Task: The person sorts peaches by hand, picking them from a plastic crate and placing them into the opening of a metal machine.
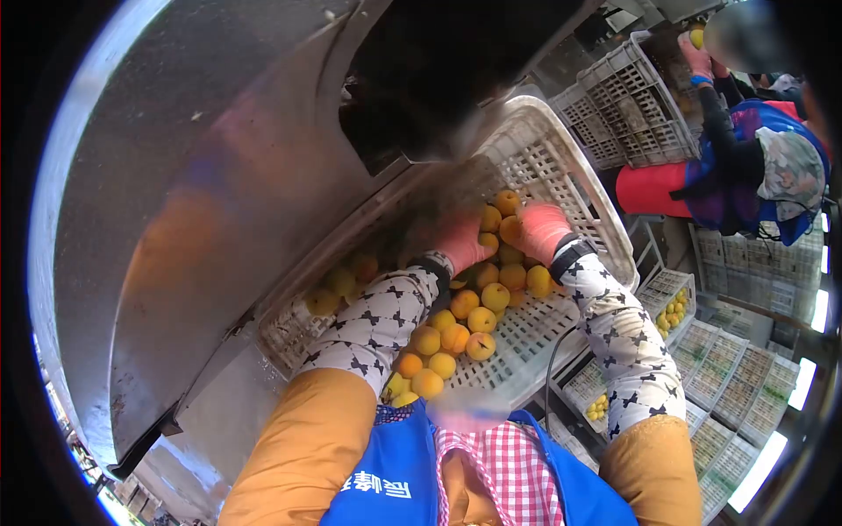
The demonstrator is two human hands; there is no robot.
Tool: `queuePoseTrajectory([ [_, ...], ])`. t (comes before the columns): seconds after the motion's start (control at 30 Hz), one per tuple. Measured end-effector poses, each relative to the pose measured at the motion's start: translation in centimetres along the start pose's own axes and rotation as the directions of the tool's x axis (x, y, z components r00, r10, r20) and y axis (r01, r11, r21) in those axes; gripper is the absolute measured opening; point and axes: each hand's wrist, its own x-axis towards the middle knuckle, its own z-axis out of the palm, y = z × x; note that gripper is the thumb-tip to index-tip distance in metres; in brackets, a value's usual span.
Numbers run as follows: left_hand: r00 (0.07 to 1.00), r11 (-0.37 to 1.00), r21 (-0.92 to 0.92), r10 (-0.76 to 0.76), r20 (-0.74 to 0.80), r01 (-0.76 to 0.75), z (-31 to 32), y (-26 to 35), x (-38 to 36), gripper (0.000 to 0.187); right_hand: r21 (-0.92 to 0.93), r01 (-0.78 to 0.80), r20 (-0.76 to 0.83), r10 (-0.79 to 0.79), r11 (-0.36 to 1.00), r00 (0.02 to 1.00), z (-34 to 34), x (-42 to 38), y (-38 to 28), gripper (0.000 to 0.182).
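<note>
Both my hands wear pink gloves and are down in a white plastic crate (610, 210) holding several yellow-orange peaches (456, 337). My left hand (463, 242) is curled, its fingers closed at a peach (488, 243) on its right side; part of this hand is blurred. Close beside it, my right hand (542, 231) has its fingers bent around another peach (510, 231). More fruit lies under and in front of both hands. The undersides of the fingers are hidden by the gloves and the fruit.
A large curved metal surface (219, 175) rises on the left, against the crate. At upper right, a co-worker in a blue vest (798, 215) stands by a tilted crate (645, 105), gloved hand near a fruit. Crates with yellow fruit (671, 316) stand lower right.
</note>
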Motion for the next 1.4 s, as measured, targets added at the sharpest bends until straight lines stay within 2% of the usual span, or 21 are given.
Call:
queuePoseTrajectory([
  [0.13,0.995,0.996,-0.053,-0.071,0.067,0.074,-0.3,4.9,0.9,0.101,-0.262,-0.195,-0.317,0.107,0.945,0.942,8.1,7.5,0.1,0.051],
  [0.2,0.996,1.0,0.005,-0.029,-0.082,0.03,3.7,2.4,2.5,0.089,-0.012,0.076,-0.044,-0.077,0.997,0.996,2.6,3.8,1.0,0.051],
  [0.23,0.997,0.989,-0.148,0.02,-0.07,-0.03,4.9,0.6,3.7,0.081,0.317,0.078,-0.086,-0.053,0.945,0.995,1.0,2.3,2.6,0.052],
  [0.3,0.994,0.949,-0.301,0.077,-0.077,-0.097,4.6,-0.7,4.1,0.074,0.881,0.344,-0.286,-0.212,0.325,0.934,0.3,-0.1,5.5,0.068],
  [0.33,0.999,0.835,-0.551,0.04,0.026,-0.019,4.1,-1.2,3.2,0.065,0.977,0.209,-0.181,-0.32,0.053,0.93,-2.6,-3.7,5.5,0.078],
  [0.37,0.99,0.659,-0.748,0.032,0.136,0.082,3.4,-1.8,2.2,0.056,0.958,0.283,-0.284,-0.314,-0.05,0.906,-2.6,-5.1,5.4,0.077],
  [0.4,0.945,0.431,-0.892,0.212,0.25,0.139,2.8,-3.8,1.1,0.054,0.923,0.353,-0.383,-0.307,-0.15,0.871,-2.5,-6.4,5.1,0.076],
  [0.43,0.866,0.186,-0.953,0.404,0.296,0.239,2.2,-5.3,0.4,0.052,0.881,0.434,-0.471,-0.272,-0.188,0.839,-2.5,-7.3,4.5,0.077],
  [0.47,0.873,0.196,-0.954,0.394,0.287,0.225,-1.6,-2.6,-1.7,0.052,0.829,0.509,-0.555,-0.234,-0.232,0.798,-2.4,-8.2,3.5,0.078],
  [0.5,0.883,-0.022,-0.954,0.384,0.268,0.299,-5.6,0.1,-4.7,0.05,0.804,0.509,-0.58,-0.214,-0.307,0.786,-2.3,-9.3,2.6,0.072],
  [0.53,0.895,-0.241,-0.904,0.369,0.251,0.353,-9.4,3.1,-7.5,0.049,0.762,0.627,-0.647,-0.186,-0.159,0.739,-1.6,-9.1,2.0,0.069],
  [0.6,0.944,-0.257,-0.938,0.291,0.155,0.234,-11.9,6.1,-9.8,0.049,0.621,0.783,-0.773,-0.18,-0.022,0.608,-0.5,-9.7,-0.3,0.067],
  [0.63,0.97,-0.274,-0.954,0.237,0.058,0.124,-13.0,7.1,-10.8,0.049,0.641,0.767,-0.764,-0.102,-0.021,0.637,-0.2,-10.2,-1.0,0.071],
  [0.73,0.945,-0.177,-0.983,0.307,-0.11,-0.057,-15.6,9.0,-13.9,0.044,0.643,0.754,-0.765,-0.09,-0.134,0.637,-1.2,-12.7,-2.1,0.072],
  [0.8,0.952,-0.246,-0.968,0.303,-0.04,0.038,-15.9,7.8,-14.6,0.044,0.639,0.731,-0.768,-0.15,-0.238,0.623,-2.0,-13.8,-2.1,0.075],
  [0.9,0.965,-0.125,-0.976,0.173,-0.198,-0.178,-16.9,9.2,-16.3,0.054,0.484,0.861,-0.838,-0.199,0.157,0.508,-3.3,-15.1,-2.0,0.075],
  [1.03,0.917,-0.019,-0.923,0.108,-0.385,-0.385,-17.8,10.7,-18.0,0.055,0.421,0.895,-0.899,-0.063,0.149,0.433,-5.5,-16.0,-3.7,0.069],
  [1.17,0.933,-0.095,-0.933,-0.136,-0.333,-0.347,-17.5,8.1,-19.9,0.045,0.077,0.949,-0.997,0.015,0.307,0.076,-8.5,-10.9,-6.3,0.073],
  [1.2,0.939,-0.127,-0.94,-0.18,-0.293,-0.318,-17.1,7.5,-20.6,0.045,0.063,0.95,-0.998,0.008,0.305,0.063,-8.8,-9.8,-6.9,0.073],
  [1.27,0.935,-0.122,-0.938,-0.193,-0.297,-0.323,-17.1,7.2,-22.2,0.041,0.062,0.781,-0.996,-0.008,0.621,0.086,-9.3,-8.7,-8.2,0.073],
  [1.4,0.977,-0.248,-0.955,-0.178,-0.117,-0.16,-17.2,5.1,-22.9,0.04,0.17,0.762,-0.981,0.181,0.625,0.07,-8.5,-8.3,-10.6,0.071],
])
